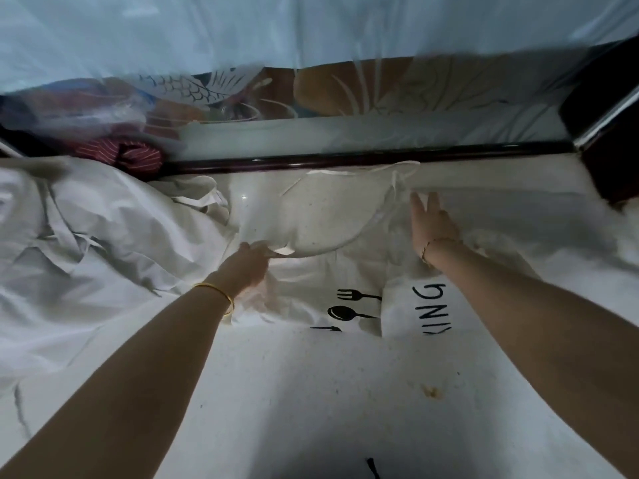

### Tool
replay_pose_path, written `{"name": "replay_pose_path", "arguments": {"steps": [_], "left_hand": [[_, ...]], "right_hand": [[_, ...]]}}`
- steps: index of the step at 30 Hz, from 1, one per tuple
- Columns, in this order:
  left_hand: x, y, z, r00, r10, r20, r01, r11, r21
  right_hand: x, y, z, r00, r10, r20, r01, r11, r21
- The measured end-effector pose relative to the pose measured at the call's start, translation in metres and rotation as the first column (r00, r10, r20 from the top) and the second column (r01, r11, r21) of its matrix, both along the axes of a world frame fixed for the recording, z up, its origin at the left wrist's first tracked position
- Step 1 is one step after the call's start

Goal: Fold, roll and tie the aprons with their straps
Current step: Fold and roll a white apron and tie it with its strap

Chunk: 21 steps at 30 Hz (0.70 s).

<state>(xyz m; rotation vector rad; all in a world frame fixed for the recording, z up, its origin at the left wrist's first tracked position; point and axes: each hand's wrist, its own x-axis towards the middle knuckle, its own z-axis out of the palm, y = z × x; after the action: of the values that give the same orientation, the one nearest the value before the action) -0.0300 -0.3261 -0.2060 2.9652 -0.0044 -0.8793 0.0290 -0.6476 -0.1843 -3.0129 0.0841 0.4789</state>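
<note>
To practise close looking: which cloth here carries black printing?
The white apron lying in the middle, printed with a fork, spoon and letters. The crumpled white pile on the left is plain; the bundle behind is red-striped.

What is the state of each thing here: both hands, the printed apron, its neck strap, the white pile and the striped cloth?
left hand: grips an edge of the apron.
right hand: open, fingers straight, over the cloth.
printed apron: spread on the table, wrinkled, not rolled.
neck strap: loose loop, untied.
pile of white aprons: crumpled, unfolded.
red striped cloth: bunched up.
</note>
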Motion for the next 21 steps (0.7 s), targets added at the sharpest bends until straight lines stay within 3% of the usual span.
{"name": "replay_pose_path", "arguments": {"steps": [2,5,7,10,13,15,16,18,19,21], "left_hand": [[-0.002,-0.003,-0.007,0.993,0.06,0.104,-0.062,0.998,0.011],[-0.006,-0.012,-0.013,0.994,-0.029,0.101,0.022,0.997,0.073],[-0.007,-0.012,-0.012,0.994,-0.073,0.075,0.064,0.991,0.114],[-0.019,0.001,-0.005,0.996,-0.041,-0.074,0.062,0.952,0.3],[-0.037,0.008,0.013,0.97,0.045,-0.24,0.111,0.794,0.597],[-0.035,-0.009,0.031,0.983,0.014,-0.18,0.11,0.746,0.657],[-0.03,-0.023,0.035,0.993,-0.07,-0.096,0.115,0.772,0.625],[-0.013,-0.064,0.039,0.976,-0.181,0.122,0.118,0.909,0.399],[-0.006,-0.087,0.04,0.975,-0.129,0.183,0.085,0.969,0.231],[0.007,-0.127,0.04,0.989,0.061,0.131,-0.048,0.994,-0.097]], "right_hand": [[-0.009,-0.005,-0.013,0.993,0.088,0.079,-0.08,0.992,-0.093],[-0.02,-0.013,-0.017,0.983,0.132,0.127,-0.115,0.984,-0.133],[-0.028,-0.019,-0.016,0.993,0.088,0.076,-0.077,0.987,-0.144],[-0.042,-0.022,-0.013,0.994,0.085,-0.075,-0.089,0.995,-0.051],[-0.06,-0.01,-0.008,0.952,0.255,-0.169,-0.237,0.964,0.119],[-0.071,-0.002,0.001,0.948,0.252,-0.193,-0.214,0.957,0.196],[-0.073,-0.001,0.003,0.966,0.201,-0.166,-0.164,0.964,0.211],[-0.076,-0.007,0.005,0.997,0.055,-0.057,-0.045,0.985,0.169],[-0.078,-0.014,0.005,0.999,0.005,-0.038,-0.001,0.995,0.103],[-0.083,-0.032,0.005,0.997,-0.031,-0.066,0.031,0.999,-0.01]]}}
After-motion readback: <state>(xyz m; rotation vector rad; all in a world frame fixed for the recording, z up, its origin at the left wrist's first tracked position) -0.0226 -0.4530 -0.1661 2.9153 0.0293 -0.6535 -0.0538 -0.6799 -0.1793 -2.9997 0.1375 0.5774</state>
